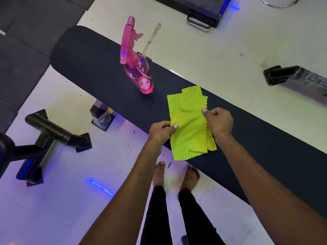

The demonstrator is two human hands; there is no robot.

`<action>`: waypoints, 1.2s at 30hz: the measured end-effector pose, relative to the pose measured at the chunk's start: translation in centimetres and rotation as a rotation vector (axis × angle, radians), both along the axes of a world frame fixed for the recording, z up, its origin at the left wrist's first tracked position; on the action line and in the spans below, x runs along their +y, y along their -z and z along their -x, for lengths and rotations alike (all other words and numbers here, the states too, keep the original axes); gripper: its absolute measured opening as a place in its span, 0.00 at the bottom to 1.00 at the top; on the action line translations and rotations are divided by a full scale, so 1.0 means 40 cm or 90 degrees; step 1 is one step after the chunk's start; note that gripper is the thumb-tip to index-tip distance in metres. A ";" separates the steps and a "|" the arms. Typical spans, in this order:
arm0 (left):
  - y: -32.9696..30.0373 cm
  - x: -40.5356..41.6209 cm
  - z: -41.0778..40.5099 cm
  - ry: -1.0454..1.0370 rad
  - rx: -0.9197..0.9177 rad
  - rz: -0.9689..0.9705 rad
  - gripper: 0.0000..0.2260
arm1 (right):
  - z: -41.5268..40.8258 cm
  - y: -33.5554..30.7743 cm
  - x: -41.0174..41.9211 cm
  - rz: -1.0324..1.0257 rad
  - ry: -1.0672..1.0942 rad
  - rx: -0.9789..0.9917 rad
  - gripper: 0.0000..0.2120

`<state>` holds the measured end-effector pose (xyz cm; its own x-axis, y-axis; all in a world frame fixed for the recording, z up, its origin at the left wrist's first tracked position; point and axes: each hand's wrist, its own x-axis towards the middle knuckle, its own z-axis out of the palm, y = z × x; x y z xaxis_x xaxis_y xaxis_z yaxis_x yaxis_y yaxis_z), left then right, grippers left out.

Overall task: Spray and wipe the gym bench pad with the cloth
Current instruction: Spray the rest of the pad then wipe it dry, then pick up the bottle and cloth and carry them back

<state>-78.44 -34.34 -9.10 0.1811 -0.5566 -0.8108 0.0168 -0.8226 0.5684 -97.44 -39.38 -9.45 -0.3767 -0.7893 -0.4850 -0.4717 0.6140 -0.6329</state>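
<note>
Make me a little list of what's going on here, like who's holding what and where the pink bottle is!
place: gym floor with white tiles
bench pad: long, black, runs across the picture
spray bottle: pink, see-through, stands upright on the bench pad, nobody touching it
cloth: yellow-green, folded, held over the pad
left hand: pinches the cloth's left edge
right hand: pinches the cloth's right edge
feet: bare, on the tiles beside the bench
wiping: not started yet
</note>
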 end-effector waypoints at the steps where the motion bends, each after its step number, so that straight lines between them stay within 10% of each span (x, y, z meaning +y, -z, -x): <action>1: -0.006 0.001 -0.002 0.009 0.010 0.003 0.09 | 0.008 -0.003 -0.001 -0.005 -0.004 -0.020 0.16; 4: -0.036 0.010 -0.008 0.017 -0.017 0.044 0.01 | 0.036 -0.027 0.010 -0.030 -0.038 -0.095 0.14; 9: -0.119 0.027 -0.008 0.013 -0.102 0.152 0.08 | 0.047 -0.094 0.047 -0.041 -0.300 -0.109 0.38; 17: -0.284 0.076 -0.064 0.051 -0.195 0.280 0.28 | 0.004 -0.196 0.061 0.071 -0.375 0.073 0.05; 20: -0.312 0.095 -0.088 0.126 -0.279 0.304 0.19 | -0.018 -0.250 0.058 0.091 -0.385 0.132 0.05; 29: -0.282 0.044 -0.253 0.082 -0.129 0.301 0.04 | -0.121 -0.331 0.002 0.031 -0.377 -0.270 0.07; 36: -0.271 -0.115 -0.367 0.142 -0.209 0.334 0.38 | -0.176 -0.290 -0.036 0.002 -0.261 -0.246 0.07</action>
